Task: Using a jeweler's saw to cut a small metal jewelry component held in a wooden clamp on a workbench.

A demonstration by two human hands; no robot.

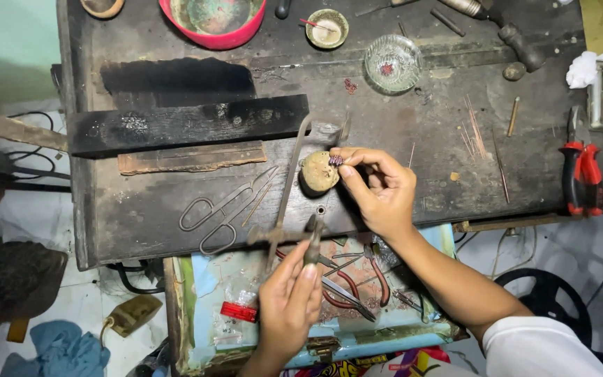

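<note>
My right hand (380,188) pinches a small dark coiled piece (336,160) between thumb and forefinger and holds it against a rounded tan lump (317,172) on the dark wooden workbench (427,132). My left hand (289,301) grips a slim tool by its wooden handle (313,241), its tip pointing up toward the lump. A metal saw frame (293,174) lies across the bench edge just left of the lump, touching neither hand.
Metal shears (226,208) lie at bench left beside a black wooden block (186,124). At the back: a red bowl (212,21), a small dish (326,28), a glass dish (392,63). Thin wires (474,132) and red pliers (581,178) at right. An open drawer (232,293) holds pliers below.
</note>
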